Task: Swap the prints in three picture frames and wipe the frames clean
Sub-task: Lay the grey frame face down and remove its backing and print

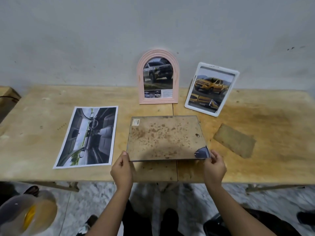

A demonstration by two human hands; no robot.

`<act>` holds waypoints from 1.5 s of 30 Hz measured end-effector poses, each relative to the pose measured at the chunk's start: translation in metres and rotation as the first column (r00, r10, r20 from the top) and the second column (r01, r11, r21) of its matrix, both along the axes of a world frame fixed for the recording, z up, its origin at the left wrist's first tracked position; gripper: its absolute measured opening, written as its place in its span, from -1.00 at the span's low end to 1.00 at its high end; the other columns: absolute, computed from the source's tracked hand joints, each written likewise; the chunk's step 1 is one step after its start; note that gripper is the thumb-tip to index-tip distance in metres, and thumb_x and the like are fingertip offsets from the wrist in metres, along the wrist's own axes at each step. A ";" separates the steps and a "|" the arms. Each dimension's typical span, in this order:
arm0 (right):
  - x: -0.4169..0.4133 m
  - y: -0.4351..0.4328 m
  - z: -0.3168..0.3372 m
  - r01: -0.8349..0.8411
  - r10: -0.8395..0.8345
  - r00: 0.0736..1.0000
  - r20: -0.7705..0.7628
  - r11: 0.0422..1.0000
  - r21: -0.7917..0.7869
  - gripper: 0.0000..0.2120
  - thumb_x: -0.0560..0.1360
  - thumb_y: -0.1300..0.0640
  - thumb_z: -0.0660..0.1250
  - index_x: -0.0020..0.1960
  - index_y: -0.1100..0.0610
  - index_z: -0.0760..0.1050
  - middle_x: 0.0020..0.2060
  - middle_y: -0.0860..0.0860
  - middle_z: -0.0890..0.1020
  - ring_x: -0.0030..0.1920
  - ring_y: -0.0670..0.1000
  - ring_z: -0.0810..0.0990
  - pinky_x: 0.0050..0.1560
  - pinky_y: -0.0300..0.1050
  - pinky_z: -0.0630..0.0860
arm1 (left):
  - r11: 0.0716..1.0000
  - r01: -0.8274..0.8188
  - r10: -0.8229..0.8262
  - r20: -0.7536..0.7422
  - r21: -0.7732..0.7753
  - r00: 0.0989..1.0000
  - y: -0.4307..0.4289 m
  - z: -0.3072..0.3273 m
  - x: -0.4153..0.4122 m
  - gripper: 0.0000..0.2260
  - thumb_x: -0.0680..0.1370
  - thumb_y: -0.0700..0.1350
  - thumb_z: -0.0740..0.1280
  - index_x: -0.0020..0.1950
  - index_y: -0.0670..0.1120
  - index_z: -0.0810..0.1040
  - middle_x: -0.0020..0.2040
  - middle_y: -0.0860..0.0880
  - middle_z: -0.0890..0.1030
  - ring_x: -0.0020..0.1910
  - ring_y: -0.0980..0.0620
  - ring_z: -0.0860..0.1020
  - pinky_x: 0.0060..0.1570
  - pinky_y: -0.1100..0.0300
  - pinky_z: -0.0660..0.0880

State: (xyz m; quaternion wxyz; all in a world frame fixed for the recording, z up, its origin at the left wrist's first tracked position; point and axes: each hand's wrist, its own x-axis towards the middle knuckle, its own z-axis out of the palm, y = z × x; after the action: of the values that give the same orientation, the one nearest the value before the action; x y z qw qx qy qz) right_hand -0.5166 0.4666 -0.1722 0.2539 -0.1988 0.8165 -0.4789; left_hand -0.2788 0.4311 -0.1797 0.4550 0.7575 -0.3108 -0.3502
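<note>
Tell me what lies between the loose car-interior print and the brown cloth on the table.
Between print and cloth sits the stained backing board, its near corners pinched by the left hand and right hand; the head view shows it.

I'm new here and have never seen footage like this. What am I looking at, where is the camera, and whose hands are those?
No machine here: a person works with bare hands, and the one picture comes from a camera worn on their head, looking forward and down. The left hand and right hand each pinch a near corner of a stained board, back side up; a bit of a picture peeks out by the right hand. On the table lie a loose print at the left and a brown cloth at the right. By the wall stand a pink frame and a white frame, each holding a truck picture.
</note>
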 end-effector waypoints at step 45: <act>0.009 -0.049 0.005 -0.306 0.109 0.801 0.589 0.920 0.246 -0.89 0.45 0.26 0.28 -0.20 0.17 0.36 -0.23 0.09 0.44 -0.27 0.05 0.40 -0.38 -0.13 0.31 | 0.890 0.433 -0.455 0.220 0.146 0.863 -0.010 -0.041 0.016 -0.28 0.35 -0.09 0.54 0.42 -0.17 0.30 0.31 -0.15 0.36 0.31 -0.13 0.33 0.29 -0.06 0.37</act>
State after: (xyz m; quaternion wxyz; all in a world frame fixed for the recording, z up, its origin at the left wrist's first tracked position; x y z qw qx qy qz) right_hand -0.5073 0.4178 -0.1675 0.5647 -0.0924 0.7456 -0.3416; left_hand -0.2632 0.4212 -0.2203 0.2845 0.7232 -0.5149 -0.3620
